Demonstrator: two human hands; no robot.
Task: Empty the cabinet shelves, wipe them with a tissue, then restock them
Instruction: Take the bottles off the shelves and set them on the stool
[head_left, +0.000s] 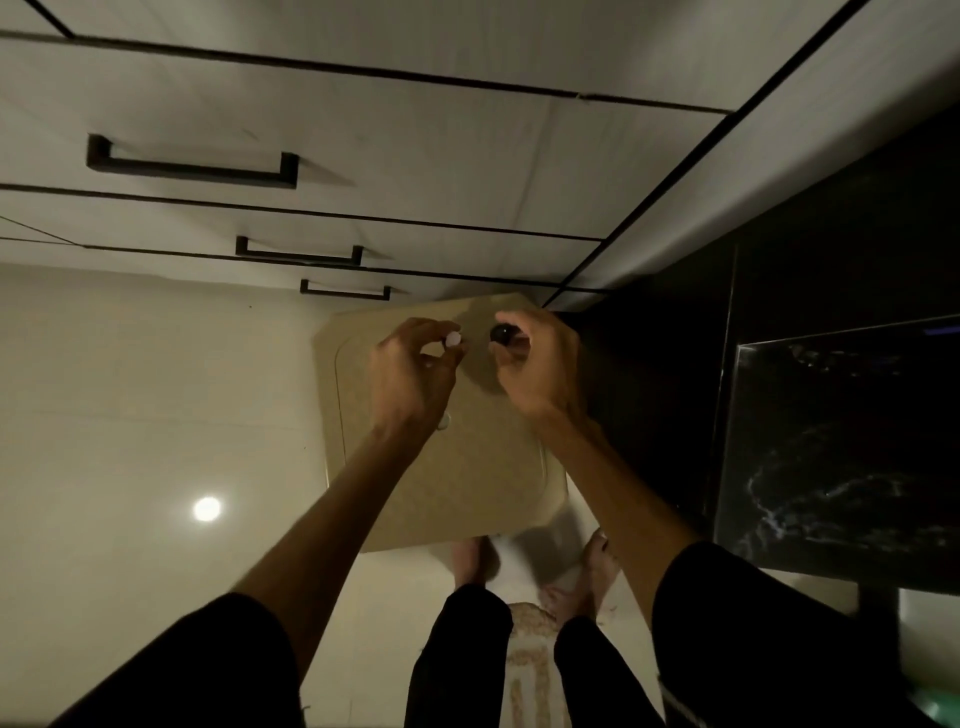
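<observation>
Pinched in the left hand (415, 364) is a small white cap (453, 340); the right hand (535, 358) grips a dark bottle (502, 333) just beside it, above a tan stool (467, 493) by the drawers (311, 145).

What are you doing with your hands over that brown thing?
A person stands by white drawers with black handles, looking down. The left hand pinches a small white piece, too small to tell what it is. The right hand grips a small dark round-topped object, perhaps a little bottle. Both are held above a tan stool-like surface.
</observation>
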